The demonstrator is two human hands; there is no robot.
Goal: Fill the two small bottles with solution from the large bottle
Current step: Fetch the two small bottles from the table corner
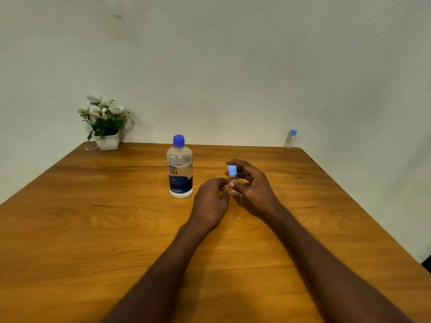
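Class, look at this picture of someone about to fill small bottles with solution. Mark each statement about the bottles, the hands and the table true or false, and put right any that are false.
1. The large bottle has its blue cap on. True.
2. The right hand holds a small bottle. True.
3. The small bottle in the hand has no cap. False: its light blue cap is on.
4. The second small bottle lies on its side by the flowerpot. False: it stands upright at the table's far right corner.
5. The left hand grips the large bottle. False: it is beside the small bottle, clear of the large one.
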